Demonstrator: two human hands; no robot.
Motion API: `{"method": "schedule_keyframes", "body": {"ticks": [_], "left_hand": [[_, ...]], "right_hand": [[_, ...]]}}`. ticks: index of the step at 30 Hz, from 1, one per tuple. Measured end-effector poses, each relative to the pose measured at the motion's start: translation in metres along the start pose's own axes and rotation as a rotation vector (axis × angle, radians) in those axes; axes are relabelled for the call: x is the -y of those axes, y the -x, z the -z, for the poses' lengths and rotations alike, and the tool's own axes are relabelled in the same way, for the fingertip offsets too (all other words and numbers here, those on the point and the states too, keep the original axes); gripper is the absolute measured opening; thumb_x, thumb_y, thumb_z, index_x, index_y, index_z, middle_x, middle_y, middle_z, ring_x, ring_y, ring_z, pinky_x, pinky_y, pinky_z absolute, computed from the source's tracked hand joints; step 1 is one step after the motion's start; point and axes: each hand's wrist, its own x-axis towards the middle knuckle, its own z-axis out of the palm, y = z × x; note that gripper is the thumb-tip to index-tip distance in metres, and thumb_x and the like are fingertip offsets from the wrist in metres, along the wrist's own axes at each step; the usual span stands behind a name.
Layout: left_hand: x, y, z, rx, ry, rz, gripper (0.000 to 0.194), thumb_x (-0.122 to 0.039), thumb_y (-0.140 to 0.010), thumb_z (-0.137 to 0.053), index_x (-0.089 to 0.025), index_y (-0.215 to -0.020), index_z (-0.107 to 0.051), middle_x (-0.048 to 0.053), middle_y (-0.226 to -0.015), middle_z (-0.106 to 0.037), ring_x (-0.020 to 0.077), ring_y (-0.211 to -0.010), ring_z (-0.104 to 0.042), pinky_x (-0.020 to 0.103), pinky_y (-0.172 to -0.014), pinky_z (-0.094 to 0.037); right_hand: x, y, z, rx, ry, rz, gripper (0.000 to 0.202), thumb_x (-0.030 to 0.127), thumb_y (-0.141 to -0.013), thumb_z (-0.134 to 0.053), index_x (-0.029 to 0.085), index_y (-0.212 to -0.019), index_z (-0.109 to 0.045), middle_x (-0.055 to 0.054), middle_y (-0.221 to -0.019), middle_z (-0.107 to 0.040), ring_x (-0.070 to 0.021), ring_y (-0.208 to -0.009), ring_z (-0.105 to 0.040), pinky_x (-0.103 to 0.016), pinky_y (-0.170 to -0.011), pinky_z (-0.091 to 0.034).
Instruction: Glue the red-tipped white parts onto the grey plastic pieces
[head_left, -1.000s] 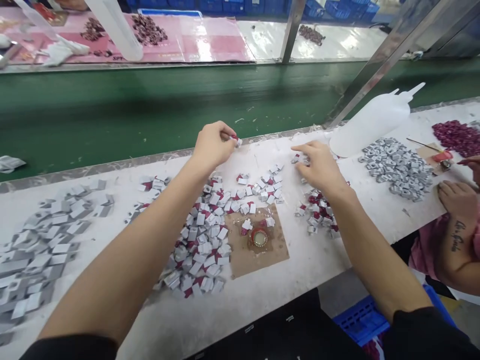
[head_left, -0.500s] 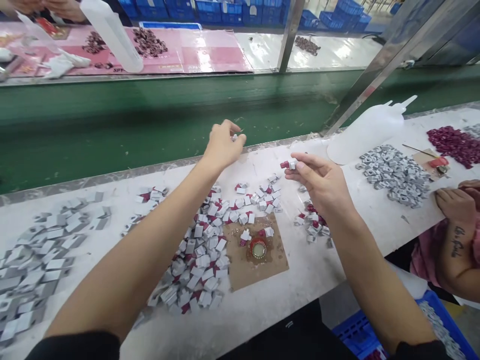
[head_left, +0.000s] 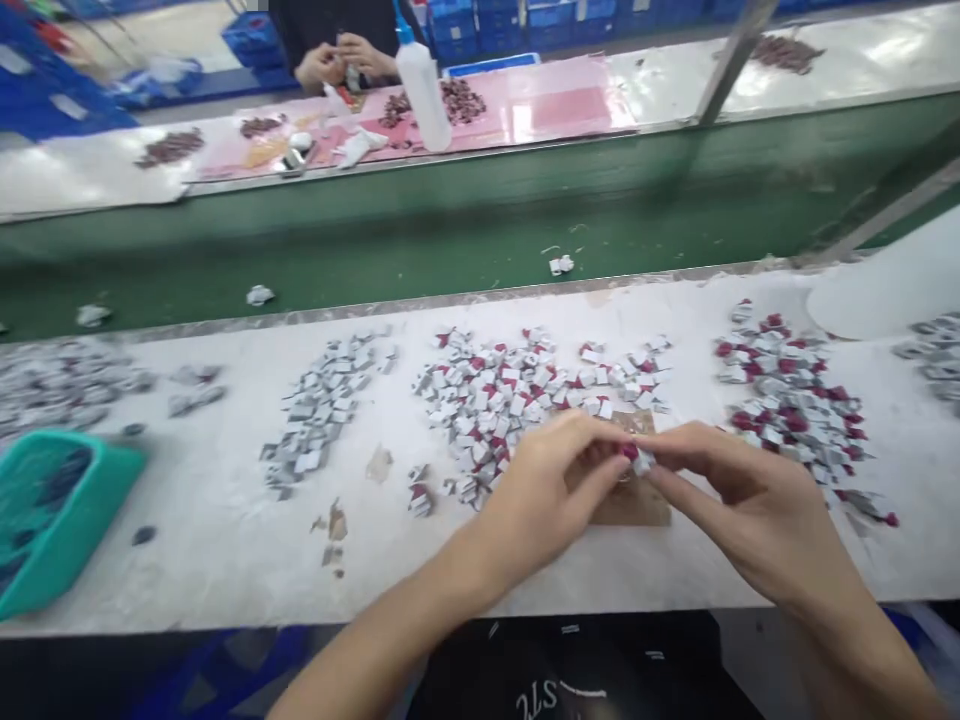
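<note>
Both my hands meet over a brown cardboard square (head_left: 637, 505), fingertips pinched on one small grey-and-magenta plastic part (head_left: 640, 460). My left hand (head_left: 551, 485) closes on its magenta end. The thumb and forefinger of my right hand (head_left: 754, 505) grip the grey end. Most of the square is hidden under my hands. Just behind and left of them spreads a heap of grey-and-magenta parts (head_left: 487, 395). Another heap of such parts (head_left: 795, 390) lies beyond my right hand.
Grey parts (head_left: 319, 410) lie on the bench to the left, near a teal tray (head_left: 97, 500). A white bottle (head_left: 892, 285) lies at the right. Behind the bench runs a green belt (head_left: 375, 245) carrying a few parts (head_left: 561, 265). Across it, a person's hands (head_left: 345, 62) work.
My left hand has come back from the belt's edge to meet my right hand, which has lowered to the cardboard. A grey part now lies on the belt. The view has swung left.
</note>
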Motion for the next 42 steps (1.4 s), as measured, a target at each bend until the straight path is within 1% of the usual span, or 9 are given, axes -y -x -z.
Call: {"method": "schedule_keyframes", "body": {"ticks": [4,7,10,14,24,27,31,35,42], "left_hand": [[0.004,0.048,0.012,-0.111,-0.046,0.130,0.014,-0.036,-0.115,-0.074,-0.028,-0.124,-0.082,0.006,-0.112,-0.085,0.0234,-0.099,-0.079,0.039,-0.091,-0.066],[0.018,0.074,0.047,-0.441,-0.351,0.295,0.022,-0.038,-0.115,-0.069,-0.026,-0.130,-0.080,0.010,-0.116,-0.082,0.0291,-0.102,-0.076,0.048,-0.093,-0.066],[0.039,0.090,0.093,-0.731,-0.827,0.476,0.031,-0.034,-0.113,-0.062,-0.018,-0.135,-0.078,0.024,-0.134,-0.073,0.0468,-0.133,-0.068,0.068,-0.113,-0.058],[0.060,0.098,0.135,-0.697,-1.162,0.632,0.039,-0.026,-0.110,-0.059,-0.015,-0.143,-0.077,0.033,-0.155,-0.061,0.0616,-0.151,-0.052,0.083,-0.122,-0.044],[0.070,0.091,0.177,-0.582,-1.123,0.531,0.021,-0.037,-0.110,-0.060,-0.020,-0.106,-0.071,0.020,-0.142,-0.072,0.0548,-0.152,-0.050,0.080,-0.126,-0.039],[0.074,0.091,0.175,-0.565,-1.080,0.485,0.019,-0.041,-0.107,-0.065,-0.023,-0.104,-0.069,0.019,-0.135,-0.075,0.0532,-0.152,-0.057,0.075,-0.128,-0.043],[0.067,0.091,0.148,-0.658,-0.802,0.444,0.024,-0.052,-0.101,-0.077,-0.030,-0.110,-0.072,0.007,-0.112,-0.083,0.0410,-0.115,-0.079,0.057,-0.105,-0.063],[0.054,0.085,0.115,-0.679,-0.542,0.364,0.024,-0.043,-0.094,-0.087,-0.031,-0.113,-0.081,0.004,-0.110,-0.086,0.0348,-0.106,-0.082,0.051,-0.099,-0.068],[0.045,0.072,0.079,-0.521,-0.314,0.265,0.020,-0.042,-0.099,-0.088,-0.029,-0.114,-0.088,0.004,-0.104,-0.084,0.0246,-0.096,-0.079,0.037,-0.086,-0.070]], "right_hand": [[-0.014,0.027,-0.007,0.003,0.011,0.027,0.013,0.036,-0.107,-0.088,0.041,-0.117,-0.096,-0.003,-0.105,-0.089,-0.0271,-0.091,-0.085,-0.035,-0.071,-0.069],[-0.025,0.041,-0.007,-0.102,0.046,-0.013,0.011,0.038,-0.104,-0.090,0.042,-0.113,-0.095,-0.002,-0.107,-0.090,-0.0270,-0.093,-0.085,-0.035,-0.075,-0.071],[-0.033,0.047,-0.005,-0.162,0.063,-0.065,0.010,0.043,-0.103,-0.091,0.041,-0.112,-0.095,-0.002,-0.109,-0.090,-0.0283,-0.096,-0.086,-0.036,-0.078,-0.073],[-0.040,0.049,-0.004,-0.149,0.049,-0.108,0.011,0.047,-0.102,-0.091,0.038,-0.108,-0.095,-0.003,-0.105,-0.090,-0.0276,-0.092,-0.088,-0.034,-0.076,-0.074],[-0.038,0.047,-0.010,-0.158,-0.037,-0.151,0.009,0.041,-0.104,-0.091,0.034,-0.108,-0.094,-0.004,-0.106,-0.090,-0.0262,-0.098,-0.088,-0.034,-0.088,-0.075],[-0.038,0.046,-0.011,-0.153,-0.027,-0.157,0.007,0.038,-0.105,-0.090,0.035,-0.110,-0.094,-0.003,-0.108,-0.090,-0.0254,-0.101,-0.088,-0.034,-0.089,-0.073],[-0.037,0.046,-0.014,-0.164,0.016,-0.126,0.011,0.033,-0.108,-0.086,0.038,-0.114,-0.094,-0.001,-0.113,-0.090,-0.0238,-0.106,-0.086,-0.034,-0.091,-0.071],[-0.031,0.043,-0.017,-0.154,0.069,-0.084,0.014,0.029,-0.109,-0.084,0.036,-0.115,-0.094,-0.003,-0.114,-0.091,-0.0262,-0.107,-0.087,-0.038,-0.091,-0.071],[-0.027,0.039,-0.016,-0.156,0.151,-0.037,0.019,0.021,-0.108,-0.081,0.034,-0.115,-0.093,-0.002,-0.110,-0.091,-0.0243,-0.100,-0.087,-0.035,-0.083,-0.070]]}}
